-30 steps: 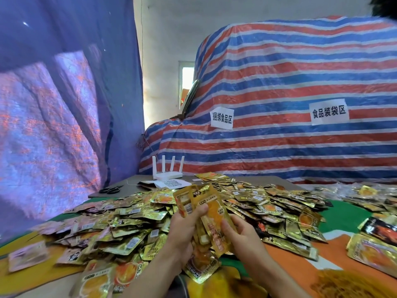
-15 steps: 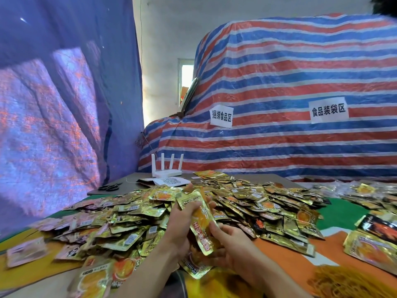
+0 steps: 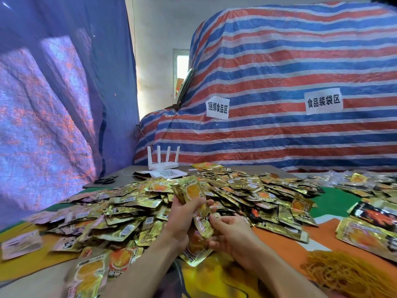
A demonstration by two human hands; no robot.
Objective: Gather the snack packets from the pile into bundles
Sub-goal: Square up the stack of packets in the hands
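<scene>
A wide pile of gold snack packets (image 3: 137, 205) covers the table in front of me. My left hand (image 3: 182, 220) grips a small stack of gold packets (image 3: 193, 194), held upright above the pile's near edge. My right hand (image 3: 227, 235) sits just right of it, its fingers curled round the lower end of the same stack. More packets (image 3: 194, 250) hang or lie beneath both hands, partly hidden by them.
A heap of yellow rubber bands (image 3: 339, 274) lies at the lower right. Larger packets (image 3: 369, 231) lie at the right, others (image 3: 90, 274) at the near left. A white router (image 3: 164, 164) and scissors (image 3: 105, 180) sit behind the pile. A striped tarp (image 3: 279, 82) rises beyond.
The stack in my hands has swung from tilted to more upright and shifted slightly right. My right hand moved up against its lower end.
</scene>
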